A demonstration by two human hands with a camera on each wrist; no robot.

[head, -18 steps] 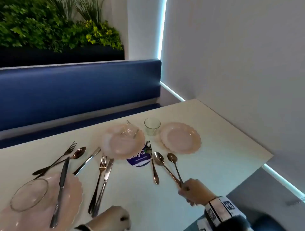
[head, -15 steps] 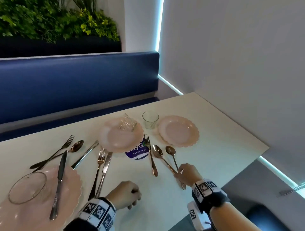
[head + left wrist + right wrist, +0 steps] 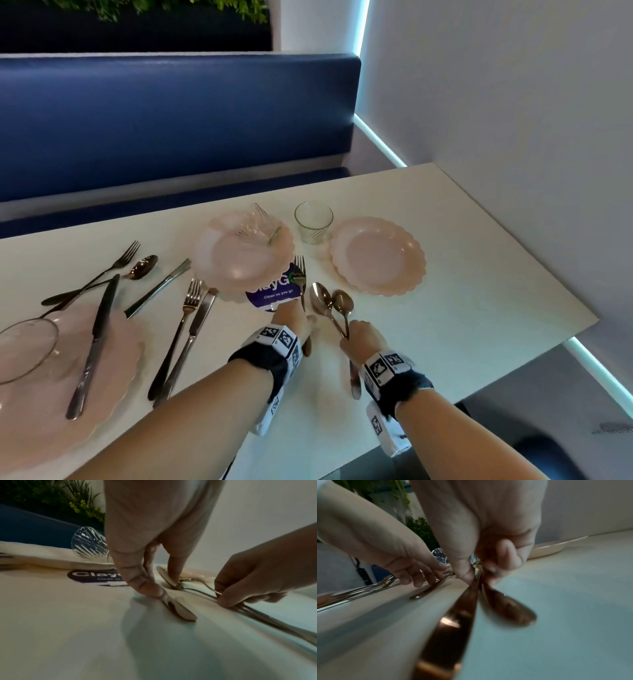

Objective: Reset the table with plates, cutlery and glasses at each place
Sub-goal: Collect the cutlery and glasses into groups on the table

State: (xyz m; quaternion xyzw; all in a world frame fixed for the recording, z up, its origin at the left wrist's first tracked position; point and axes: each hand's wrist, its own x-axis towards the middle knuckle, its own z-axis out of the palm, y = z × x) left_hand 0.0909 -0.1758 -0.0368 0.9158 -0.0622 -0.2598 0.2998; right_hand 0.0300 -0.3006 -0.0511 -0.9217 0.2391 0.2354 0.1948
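Note:
Two copper spoons [image 3: 331, 303] lie side by side on the white table [image 3: 479, 308], and my right hand [image 3: 352, 334] pinches both handles [image 3: 471, 601] where they cross. Just left of them lies a copper fork [image 3: 300, 278]. My left hand [image 3: 297, 319] covers its middle, with thumb and fingers [image 3: 145, 588] pinching the handle [image 3: 181, 612] against the table. A pink scalloped plate [image 3: 412, 270] sits behind the spoons, with an upright glass [image 3: 313, 222] to its left. A second pink plate [image 3: 219, 270] carries a tipped-over glass [image 3: 258, 222].
At the left, a third pink plate [image 3: 120, 346] holds a knife [image 3: 97, 335] and a clear glass bowl [image 3: 27, 346]. Loose forks, knives and a spoon [image 3: 145, 267] are scattered between the plates. A blue sticker [image 3: 274, 297] marks the table. A blue bench [image 3: 171, 120] runs behind; a wall stands right.
My left hand has moved forward from the near edge onto the fork. The right hand has drawn the two spoons closer together. The head view has come nearer.

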